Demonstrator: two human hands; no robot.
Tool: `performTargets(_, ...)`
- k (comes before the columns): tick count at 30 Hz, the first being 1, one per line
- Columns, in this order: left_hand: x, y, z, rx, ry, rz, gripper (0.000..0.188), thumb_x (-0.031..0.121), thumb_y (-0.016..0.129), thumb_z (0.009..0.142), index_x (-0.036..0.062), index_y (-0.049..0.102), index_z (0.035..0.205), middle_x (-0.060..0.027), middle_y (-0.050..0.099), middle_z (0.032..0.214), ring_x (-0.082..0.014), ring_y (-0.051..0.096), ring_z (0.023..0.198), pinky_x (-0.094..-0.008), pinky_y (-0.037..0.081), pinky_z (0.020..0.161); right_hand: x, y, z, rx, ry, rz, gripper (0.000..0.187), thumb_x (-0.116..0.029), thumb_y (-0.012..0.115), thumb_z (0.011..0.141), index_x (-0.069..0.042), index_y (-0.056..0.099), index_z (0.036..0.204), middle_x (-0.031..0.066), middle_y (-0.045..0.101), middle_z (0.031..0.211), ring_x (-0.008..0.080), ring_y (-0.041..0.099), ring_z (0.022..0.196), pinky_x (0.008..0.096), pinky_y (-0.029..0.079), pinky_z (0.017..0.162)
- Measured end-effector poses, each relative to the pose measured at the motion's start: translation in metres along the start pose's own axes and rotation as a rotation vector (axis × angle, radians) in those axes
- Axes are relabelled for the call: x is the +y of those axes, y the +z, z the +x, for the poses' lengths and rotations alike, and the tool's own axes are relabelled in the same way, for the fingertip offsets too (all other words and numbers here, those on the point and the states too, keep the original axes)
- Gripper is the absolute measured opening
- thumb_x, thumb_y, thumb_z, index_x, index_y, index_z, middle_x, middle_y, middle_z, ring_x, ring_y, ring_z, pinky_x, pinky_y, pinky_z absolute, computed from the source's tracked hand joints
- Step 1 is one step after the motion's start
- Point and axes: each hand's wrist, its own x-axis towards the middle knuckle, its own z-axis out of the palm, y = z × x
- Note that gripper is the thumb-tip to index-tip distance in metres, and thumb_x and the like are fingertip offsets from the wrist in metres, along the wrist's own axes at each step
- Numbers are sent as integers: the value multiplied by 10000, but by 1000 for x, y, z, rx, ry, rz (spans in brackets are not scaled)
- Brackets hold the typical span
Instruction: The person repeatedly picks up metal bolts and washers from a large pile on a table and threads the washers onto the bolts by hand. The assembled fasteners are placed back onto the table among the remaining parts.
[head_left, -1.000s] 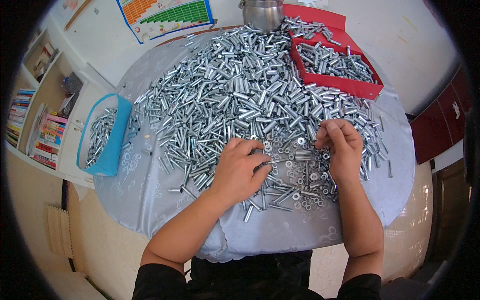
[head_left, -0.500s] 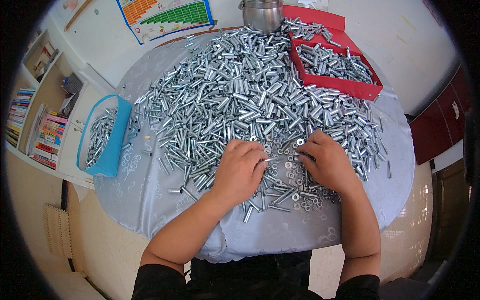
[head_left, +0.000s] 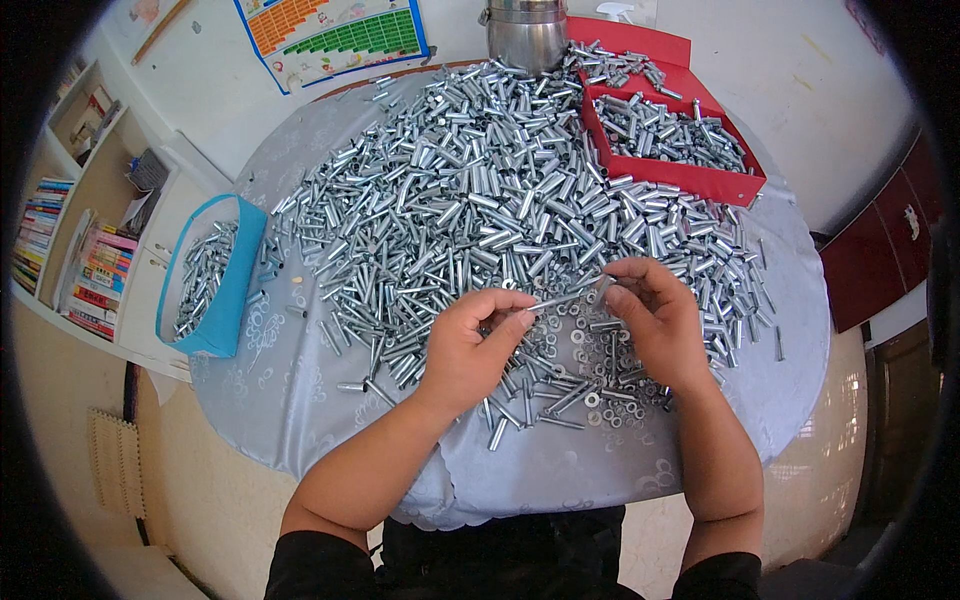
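- Head view: both hands meet above the worktop (head_left: 300, 400), over scattered washers (head_left: 590, 400).
- Left hand (head_left: 470, 345), grip closed, pinches one end of a thin metal rod (head_left: 565, 297).
- Right hand (head_left: 655, 320) pinches the rod's other end.
- Metal tubes (head_left: 480, 200) heap behind; red tray (head_left: 740, 185) and blue tub (head_left: 232, 290) hold more.

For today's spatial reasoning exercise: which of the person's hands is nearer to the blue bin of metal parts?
Left. The left hand lies toward the blue bin, with pile between them. The right hand is farther off, beyond the left hand, on the side toward the red tray.
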Motion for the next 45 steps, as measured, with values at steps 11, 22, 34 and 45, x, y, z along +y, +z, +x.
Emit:
performTargets(11, -2, 0, 0, -16, -30, -87, 171, 21, 651, 913, -10, 663, 1081, -23, 676, 930, -47, 594, 813, -181, 465, 707, 4, 3, 5, -12, 104, 261, 175, -28, 570, 955, 41, 544, 1114, 136, 698, 998, 176, 686, 848, 280, 556, 747)
performTargets(22, 8, 2, 0, -9, -117, -129, 158, 26, 663, 900, -13, 682, 1052, -44, 701, 922, -66, 615, 796, -195, 483, 705, 5, 3, 4, -73, 100, 266, 190, -48, 602, 946, 21, 590, 1123, 112, 706, 965, 158, 684, 865, 272, 548, 742)
performTargets(34, 2, 0, 3, 13, -143, -282, 185, 30, 658, 899, -21, 687, 1075, -69, 714, 915, -86, 612, 735, -223, 507, 678, 3, 1, 3, -78, 104, 185, 173, -21, 649, 907, 24, 658, 1073, 58, 688, 859, 107, 634, 762, 242, 515, 684)
performTargets(45, 14, -1, 0, -22, -143, -107, 193, 28, 654, 906, -35, 684, 1086, -78, 711, 906, -104, 648, 768, -224, 527, 710, 4, -4, 3, -121, 76, 123, 196, -17, 648, 902, 32, 660, 1091, 68, 700, 894, 102, 636, 766, 240, 518, 691)
